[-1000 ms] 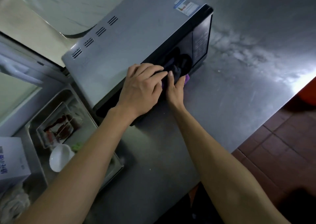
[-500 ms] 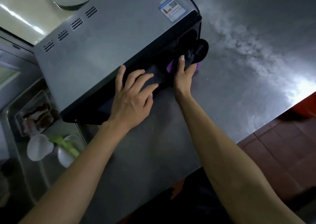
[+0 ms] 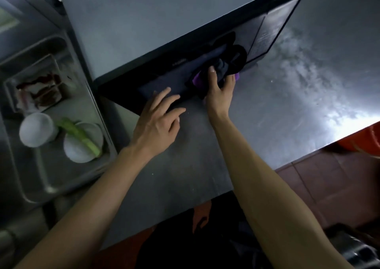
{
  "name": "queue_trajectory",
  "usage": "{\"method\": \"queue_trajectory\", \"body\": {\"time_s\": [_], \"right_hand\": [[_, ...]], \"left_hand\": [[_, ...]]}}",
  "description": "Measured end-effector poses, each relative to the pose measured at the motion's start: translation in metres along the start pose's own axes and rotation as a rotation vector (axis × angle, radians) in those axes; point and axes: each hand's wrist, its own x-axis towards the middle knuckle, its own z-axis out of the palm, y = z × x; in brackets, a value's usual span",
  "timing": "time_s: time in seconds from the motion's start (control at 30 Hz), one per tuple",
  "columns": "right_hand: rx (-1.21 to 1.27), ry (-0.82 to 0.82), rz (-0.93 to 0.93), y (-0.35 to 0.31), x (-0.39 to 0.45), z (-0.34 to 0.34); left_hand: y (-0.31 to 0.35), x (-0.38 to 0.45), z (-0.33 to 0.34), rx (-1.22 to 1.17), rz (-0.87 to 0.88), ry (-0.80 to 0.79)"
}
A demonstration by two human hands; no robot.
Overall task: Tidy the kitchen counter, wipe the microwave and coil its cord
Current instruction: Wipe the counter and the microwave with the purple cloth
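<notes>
**Cloth pressed to the microwave door**

The microwave (image 3: 164, 28) stands on the steel table (image 3: 287, 108), its grey top toward the camera and its dark glass door facing the table's near edge. A purple cloth (image 3: 197, 80), bunched together with darker fabric, lies against the lower part of the door, close to the panel of buttons at the door's right side. The right hand (image 3: 219, 93) has it: the fingers curl round the bundle from below and the thumb comes over the top, so the grip is closed on the cloth and holds it flat to the glass. Purple shows on both sides of the hand, to the left of the thumb and past the fingers on the right.

The left hand (image 3: 158, 120) is just left of it, apart from the cloth. Its grip is spread, with the fingers fanned out; the fingertips reach the bottom edge of the door where it meets the table, and hold nothing.

To the left of the microwave a steel sink (image 3: 41, 178) is sunk into the table. In it are two white bowls (image 3: 37, 129), a green stalk (image 3: 82, 135) lying across one of them, and a clear tray (image 3: 35, 88) with reddish-brown smears. Past the table's near edge is a red tiled floor (image 3: 329, 182).
</notes>
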Motion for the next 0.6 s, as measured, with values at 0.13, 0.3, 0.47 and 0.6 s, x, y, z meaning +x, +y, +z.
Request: {"method": "queue_trajectory", "body": {"time_s": [0.13,0.3,0.47,0.6], "right_hand": [[-0.018,-0.018,-0.031,0.002,-0.023,0.015],[-0.113,-0.102,-0.021,0.017,-0.06,0.032],[-0.139,-0.215,0.082,0.026,-0.078,0.026],[-0.3,-0.32,0.054,0.026,-0.086,0.014]], "left_hand": [[-0.016,-0.029,0.011,-0.158,-0.217,-0.009],[-0.022,-0.055,0.014,-0.365,-0.435,0.017],[-0.019,-0.067,0.021,-0.443,-0.466,-0.111],[-0.01,-0.081,0.025,-0.58,-0.568,-0.126]]}}
